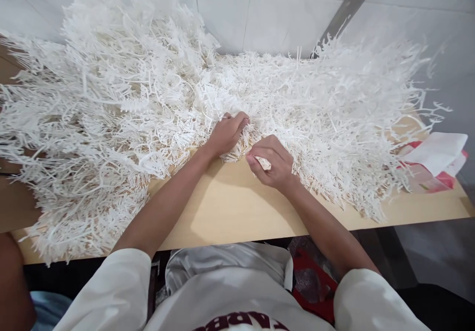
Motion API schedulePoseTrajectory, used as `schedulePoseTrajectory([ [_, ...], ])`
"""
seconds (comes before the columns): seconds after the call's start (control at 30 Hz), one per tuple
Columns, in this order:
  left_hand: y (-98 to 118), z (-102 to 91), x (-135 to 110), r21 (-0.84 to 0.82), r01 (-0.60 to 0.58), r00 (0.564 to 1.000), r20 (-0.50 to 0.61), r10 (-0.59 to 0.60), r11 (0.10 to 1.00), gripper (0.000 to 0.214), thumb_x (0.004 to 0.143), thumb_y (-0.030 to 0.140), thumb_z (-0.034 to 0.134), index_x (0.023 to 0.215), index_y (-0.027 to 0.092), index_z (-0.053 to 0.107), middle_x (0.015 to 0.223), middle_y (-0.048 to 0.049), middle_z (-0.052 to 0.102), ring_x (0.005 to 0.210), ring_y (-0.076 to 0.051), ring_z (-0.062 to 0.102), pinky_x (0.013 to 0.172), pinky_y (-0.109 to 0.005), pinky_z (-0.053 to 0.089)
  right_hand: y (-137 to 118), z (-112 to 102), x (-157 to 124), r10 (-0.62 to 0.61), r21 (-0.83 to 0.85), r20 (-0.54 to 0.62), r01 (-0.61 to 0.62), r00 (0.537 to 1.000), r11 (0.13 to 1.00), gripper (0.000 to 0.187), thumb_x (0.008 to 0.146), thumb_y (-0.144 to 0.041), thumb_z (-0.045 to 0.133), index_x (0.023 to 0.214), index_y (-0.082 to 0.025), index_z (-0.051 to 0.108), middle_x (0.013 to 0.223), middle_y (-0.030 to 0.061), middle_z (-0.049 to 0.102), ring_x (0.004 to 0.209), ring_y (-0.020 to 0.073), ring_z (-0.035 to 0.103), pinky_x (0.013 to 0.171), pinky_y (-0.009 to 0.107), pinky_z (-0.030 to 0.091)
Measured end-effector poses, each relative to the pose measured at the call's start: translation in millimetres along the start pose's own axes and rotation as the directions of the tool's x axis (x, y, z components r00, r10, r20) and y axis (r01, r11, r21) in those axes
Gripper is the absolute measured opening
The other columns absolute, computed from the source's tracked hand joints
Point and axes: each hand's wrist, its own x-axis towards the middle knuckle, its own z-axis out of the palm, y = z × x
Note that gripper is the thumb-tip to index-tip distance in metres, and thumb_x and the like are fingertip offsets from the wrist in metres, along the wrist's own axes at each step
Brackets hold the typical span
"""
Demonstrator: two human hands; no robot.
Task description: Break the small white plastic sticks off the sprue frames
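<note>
A big heap of thin white branching strands [148, 98], like plastic sprue pieces, covers much of the wooden table [237, 202]. My left hand [229, 132] rests at the heap's near edge with its fingers curled in and closed; what lies inside them is hidden. Just to its right and nearer to me, my right hand [272, 160] is closed around a small bunch of white sticks [263, 163], whose ends show between thumb and fingers. The two hands are close together but apart, and loose strands lie between and beyond them.
A pink and white plastic packet [432, 163] lies at the table's right end. Behind the heap is a tiled wall [260, 14] with a slanting metal bar [349, 7]. Another person's arm [15, 281] shows at the lower left. A red item [313, 286] is below the table edge.
</note>
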Motion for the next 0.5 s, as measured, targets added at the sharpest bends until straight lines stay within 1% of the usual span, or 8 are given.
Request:
schedulePoseTrajectory([
  [0.07,2,-0.9,-2,-0.014,-0.016,1.000,-0.002,0.016,1.000,0.045,0.101,0.049,0.015,0.101,0.023,0.053,0.071,-0.0002,0.057,0.066,-0.017,0.052,0.088,-0.035,0.040,3,1,1,0.125,-0.091,-0.115,-0.135,0.985,0.987,0.013,0.090,-0.034,0.059,0.081,-0.025,0.057,0.068,0.0001,0.063,0.061,0.0148,0.057,0.062,0.034,0.045],
  [0.1,2,-1.1,-2,-0.018,-0.020,1.000,-0.008,0.020,1.000,0.047,0.101,0.051,0.014,0.101,0.023,0.053,0.071,-0.0005,0.056,0.068,-0.017,0.053,0.089,-0.035,0.040,7,2,1,0.221,-0.113,-0.172,-0.243,0.960,0.963,0.016,0.090,-0.037,0.060,0.080,-0.025,0.057,0.066,-0.0007,0.062,0.060,0.0142,0.056,0.062,0.033,0.045],
  [0.17,3,-1.0,-4,-0.025,-0.031,0.999,-0.016,0.031,0.999,0.051,0.100,0.054,0.012,0.101,0.023,0.052,0.072,-0.0013,0.057,0.072,-0.018,0.055,0.089,-0.036,0.040,18,3,1,0.406,-0.090,-0.250,-0.438,0.879,0.894,0.019,0.089,-0.043,0.061,0.086,-0.025,0.058,0.066,-0.0025,0.062,0.060,0.0131,0.056,0.063,0.031,0.046],
  [0.23,3,-0.6,-5,-0.030,-0.042,0.999,-0.012,0.042,0.999,0.053,0.099,0.055,0.011,0.101,0.023,0.052,0.075,-0.0022,0.058,0.075,-0.019,0.056,0.089,-0.036,0.040,27,2,1,0.506,-0.043,-0.240,-0.530,0.829,0.847,0.024,0.088,-0.046,0.061,0.099,-0.025,0.058,0.073,-0.0027,0.063,0.063,0.0124,0.057,0.064,0.029,0.047],
  [0.27,3,-0.4,-5,-0.030,-0.043,0.999,-0.007,0.043,0.999,0.053,0.099,0.056,0.011,0.101,0.023,0.052,0.075,-0.0024,0.058,0.075,-0.019,0.056,0.088,-0.035,0.041,30,2,1,0.518,-0.043,-0.201,-0.536,0.831,0.843,0.026,0.088,-0.047,0.061,0.102,-0.024,0.058,0.078,-0.0018,0.064,0.066,0.0122,0.058,0.065,0.029,0.047],
  [0.37,3,-0.5,-5,-0.020,-0.048,0.999,0.011,0.048,0.999,0.053,0.099,0.056,0.010,0.102,0.022,0.052,0.079,-0.0031,0.060,0.077,-0.019,0.056,0.086,-0.035,0.041,36,3,1,0.478,-0.116,-0.038,-0.479,0.878,0.870,0.027,0.090,-0.047,0.058,0.103,-0.024,0.064,0.094,0.0020,0.067,0.073,0.0126,0.060,0.073,0.030,0.049],
  [0.43,4,-1.3,-5,-0.013,-0.064,0.998,0.019,0.064,0.998,0.054,0.099,0.056,0.010,0.101,0.022,0.051,0.083,-0.0039,0.062,0.079,-0.019,0.056,0.087,-0.035,0.041,37,5,0,0.435,-0.159,0.039,-0.424,0.900,0.892,0.028,0.091,-0.046,0.057,0.105,-0.024,0.067,0.094,0.0031,0.069,0.074,0.0138,0.062,0.078,0.032,0.050],
  [0.5,5,-2.5,-5,-0.018,-0.088,0.996,0.026,0.088,0.996,0.053,0.099,0.058,0.012,0.099,0.022,0.051,0.086,-0.0046,0.063,0.081,-0.020,0.056,0.088,-0.035,0.041,37,6,-1,0.400,-0.158,0.056,-0.387,0.915,0.908,0.027,0.093,-0.043,0.055,0.104,-0.023,0.069,0.089,0.0032,0.071,0.075,0.0148,0.063,0.077,0.032,0.050],
])
